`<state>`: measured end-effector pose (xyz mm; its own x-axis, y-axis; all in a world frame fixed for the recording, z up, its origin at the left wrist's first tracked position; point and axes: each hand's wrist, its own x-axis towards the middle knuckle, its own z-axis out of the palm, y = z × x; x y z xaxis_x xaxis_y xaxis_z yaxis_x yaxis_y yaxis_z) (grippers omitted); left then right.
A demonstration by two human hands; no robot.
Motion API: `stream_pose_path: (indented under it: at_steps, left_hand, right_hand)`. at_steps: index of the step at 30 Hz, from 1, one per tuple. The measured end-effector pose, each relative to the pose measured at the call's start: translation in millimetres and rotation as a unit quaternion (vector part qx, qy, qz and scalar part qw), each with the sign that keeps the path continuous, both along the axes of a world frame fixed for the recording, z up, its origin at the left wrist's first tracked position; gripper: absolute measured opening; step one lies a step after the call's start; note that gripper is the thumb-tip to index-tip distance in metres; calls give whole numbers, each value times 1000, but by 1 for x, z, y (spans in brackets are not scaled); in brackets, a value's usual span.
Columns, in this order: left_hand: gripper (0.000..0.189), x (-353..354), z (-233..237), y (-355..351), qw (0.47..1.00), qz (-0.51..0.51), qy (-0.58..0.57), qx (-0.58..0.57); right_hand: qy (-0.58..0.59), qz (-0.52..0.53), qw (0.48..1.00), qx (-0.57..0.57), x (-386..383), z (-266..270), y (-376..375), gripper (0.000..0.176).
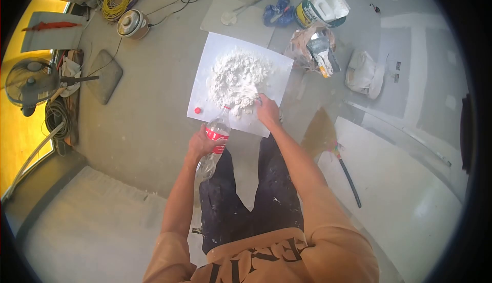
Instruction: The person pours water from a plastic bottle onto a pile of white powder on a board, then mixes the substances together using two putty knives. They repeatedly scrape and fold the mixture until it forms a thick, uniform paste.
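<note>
My left hand (pixel 201 143) is wrapped around a clear plastic bottle (pixel 219 128) with a red label. The bottle is tilted, its uncapped mouth pointing at the near edge of a pile of lumpy white powder (pixel 238 75). That pile sits on a white square board (pixel 200 86), where a red bottle cap (pixel 197 110) lies near the left corner. At the pile's near right side, my right hand (pixel 267 110) is closed, with its fingertips at the powder; what it grips is too small and powder-covered to make out.
Beyond the board lie a putty bucket (pixel 320 9), a plastic bag with a scraper (pixel 321 52) and a white sack (pixel 363 73). A broom (pixel 328 139) lies right of my arm. On the left are a fan (pixel 32 82), a rice cooker (pixel 132 24) and coiled yellow cable (pixel 116 3).
</note>
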<state>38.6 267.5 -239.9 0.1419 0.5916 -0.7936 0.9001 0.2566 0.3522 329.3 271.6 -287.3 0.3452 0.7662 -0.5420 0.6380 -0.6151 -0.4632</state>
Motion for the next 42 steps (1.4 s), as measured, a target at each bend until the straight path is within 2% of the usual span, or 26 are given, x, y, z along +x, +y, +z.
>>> stream_pose_path:
  at_steps: [3, 6, 8, 9, 11, 12, 14, 15, 17, 18, 20, 21, 23, 28, 30, 32, 34, 35, 37, 39, 42]
  left_hand:
    - [121, 6, -2, 8, 1000, -16, -7, -15]
    - [121, 13, -10, 10, 999, -42, 7, -4]
    - [125, 18, -6, 14, 999, -36, 5, 12]
    - [125, 18, -8, 15, 999, -37, 8, 9]
    - [128, 19, -12, 18, 999, -32, 5, 1]
    - [128, 19, -12, 19, 999, -34, 6, 0]
    - [128, 22, -10, 25, 999, -52, 12, 7]
    - [128, 22, -10, 26, 998, -54, 11, 10]
    - [123, 23, -9, 26, 998, -54, 26, 32]
    - [123, 23, -7, 27, 998, -54, 26, 32]
    - [124, 23, -1, 31, 998, -53, 5, 26]
    - [124, 22, -3, 29, 998, -53, 4, 25]
    - [125, 19, -6, 26, 998, -46, -7, 45]
    - [123, 18, 0, 12, 997, -39, 6, 69]
    - [122, 18, 1, 10, 995, -28, 1, 92]
    - [134, 21, 7, 17, 999, -39, 0, 7]
    - [134, 21, 6, 15, 999, -39, -4, 8]
    - [134, 22, 5, 14, 999, -38, -7, 7]
    - [129, 21, 1, 8, 999, -33, -5, 37]
    - [123, 21, 5, 6, 998, -29, -3, 62]
    - [133, 27, 18, 14, 999, -24, -18, 14]
  right_hand:
    - [-9, -29, 999, 25, 28, -1, -13, 36]
    - [-31, -52, 995, 83, 35, -41, -5, 36]
    - [82, -103, 977, 165, 21, -72, 8, 37]
    - [84, -105, 977, 163, 5, -72, 9, 37]
    - [65, -58, 992, 91, -24, -59, 10, 36]
    - [65, -61, 992, 91, -25, -48, 3, 36]
    - [44, 50, 996, 59, -28, -23, -17, 35]
    - [43, 48, 996, 63, -26, -12, -25, 35]
    - [22, -37, 996, 72, -11, 4, -50, 38]
    - [21, -37, 997, 72, 0, -12, -72, 38]
    - [198, -176, 964, 32, 17, -61, -120, 46]
    - [197, -176, 964, 31, 15, -55, -131, 46]
    - [393, -321, 860, -56, 10, -36, -144, 52]
    - [446, -367, 815, -56, -15, -46, -108, 43]
    - [464, -337, 818, -48, -13, -51, -80, 40]
    - [471, -319, 821, -40, -10, -51, -57, 39]
    - [392, -252, 884, -29, -8, -50, -43, 41]
    - [391, -251, 885, -26, -4, -48, -37, 41]
    - [210, -88, 974, 17, 3, -48, -33, 41]
    - [239, -108, 965, 4, 18, -40, -42, 44]
    - [294, -161, 942, -22, 42, -29, -74, 46]
